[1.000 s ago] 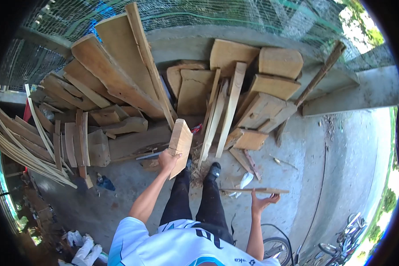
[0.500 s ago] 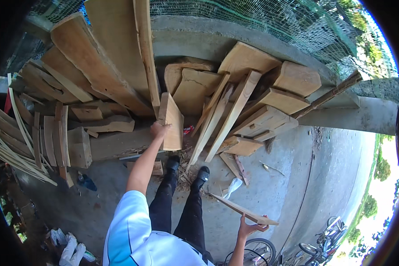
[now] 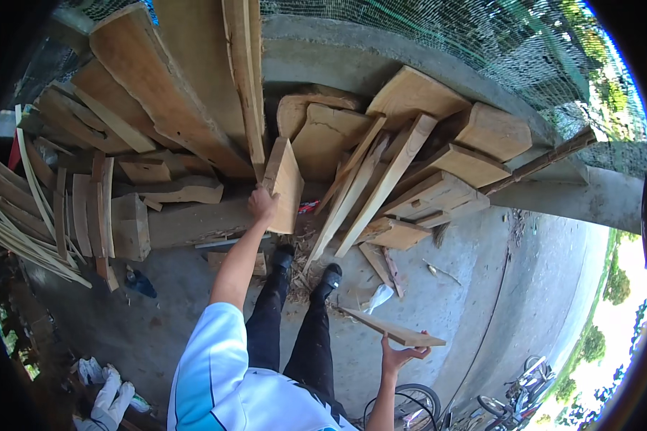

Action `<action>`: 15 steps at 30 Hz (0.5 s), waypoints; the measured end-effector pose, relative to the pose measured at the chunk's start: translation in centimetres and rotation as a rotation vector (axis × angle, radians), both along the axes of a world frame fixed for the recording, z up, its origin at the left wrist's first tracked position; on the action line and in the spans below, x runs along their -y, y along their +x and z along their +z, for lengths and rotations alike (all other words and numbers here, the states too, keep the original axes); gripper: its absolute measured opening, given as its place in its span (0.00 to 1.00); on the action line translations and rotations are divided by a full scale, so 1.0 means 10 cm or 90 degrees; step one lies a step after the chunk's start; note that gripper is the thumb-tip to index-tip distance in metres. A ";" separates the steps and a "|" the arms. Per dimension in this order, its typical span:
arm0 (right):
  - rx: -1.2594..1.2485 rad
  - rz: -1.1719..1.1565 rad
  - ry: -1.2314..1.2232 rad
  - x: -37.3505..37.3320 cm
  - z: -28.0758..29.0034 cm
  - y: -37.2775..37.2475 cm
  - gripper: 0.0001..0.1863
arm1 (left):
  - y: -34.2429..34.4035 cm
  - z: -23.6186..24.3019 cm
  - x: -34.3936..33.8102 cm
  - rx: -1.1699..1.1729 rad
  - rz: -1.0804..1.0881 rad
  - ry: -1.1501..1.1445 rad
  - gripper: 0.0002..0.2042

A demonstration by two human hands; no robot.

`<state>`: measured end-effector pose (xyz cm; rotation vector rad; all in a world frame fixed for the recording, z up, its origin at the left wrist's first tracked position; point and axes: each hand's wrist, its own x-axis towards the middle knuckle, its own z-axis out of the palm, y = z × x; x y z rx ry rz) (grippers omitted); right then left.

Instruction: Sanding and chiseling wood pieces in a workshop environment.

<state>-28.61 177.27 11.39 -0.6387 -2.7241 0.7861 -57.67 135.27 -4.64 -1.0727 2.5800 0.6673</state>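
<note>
Head view: left hand (image 3: 262,203) gripped edge of short board (image 3: 285,184), upright against wood pile (image 3: 381,165). Right hand (image 3: 401,354) cupped under thin plank (image 3: 393,330), held low. Best lean board firm on stack, keep feet clear.

Layout of the woodpile. A concrete wall (image 3: 381,68) runs along the far side, with netting (image 3: 496,43) above it. Long planks (image 3: 172,108) lean against the wall at far left; thick wood blocks (image 3: 474,154) are stacked against it at right. Thin strips (image 3: 21,223) lie bundled at the left edge. The left hand (image 3: 262,203) grips a short board (image 3: 284,185) standing between planks and blocks. The right hand (image 3: 401,355) holds a flat slat (image 3: 392,329) nearer and to the right, over the concrete floor (image 3: 446,302). Bicycles (image 3: 510,402) stand near right.
</note>
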 end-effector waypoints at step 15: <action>-0.021 0.017 -0.003 -0.11 0.03 0.01 0.67 | 0.64 -0.29 0.02 -0.004 -0.002 0.009 0.28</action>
